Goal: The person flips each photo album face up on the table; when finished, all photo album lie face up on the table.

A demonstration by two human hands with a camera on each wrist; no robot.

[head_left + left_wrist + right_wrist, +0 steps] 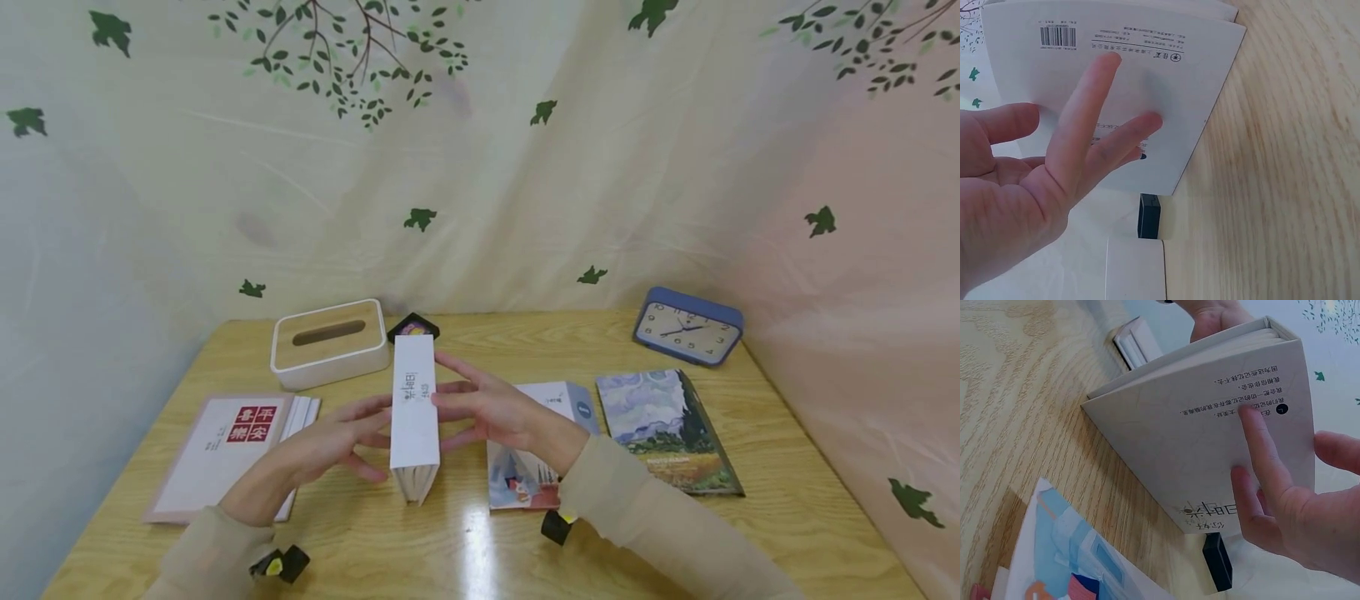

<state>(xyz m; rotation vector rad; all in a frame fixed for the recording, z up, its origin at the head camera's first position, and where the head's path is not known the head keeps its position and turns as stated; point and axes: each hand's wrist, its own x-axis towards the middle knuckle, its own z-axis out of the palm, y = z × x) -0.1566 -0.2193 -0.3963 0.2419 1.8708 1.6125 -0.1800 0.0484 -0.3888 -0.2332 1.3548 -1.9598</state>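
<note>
We have the book (414, 400) at the centre of the frame, spine up, between 2 hands: the left hand (318, 446) lays spread, fairly straight fingers on the cover at its side, and the right hand (502, 412) does likewise opposite, neither wrapped round it. We judge the step in hand to be steadying or placing the book; the next move calls for even pressure from both sides, lest it tip or fan open. We cannot tell whether its lower edge meets the table (390, 558). Bare wood toward the bottom centre of the frame gives us the most room; left of centre the folder (225, 454) narrows it, right of centre the booklet (510, 483) does, and above the book's top end we see the block (412, 322) and, upper left, the box (330, 367)
</note>
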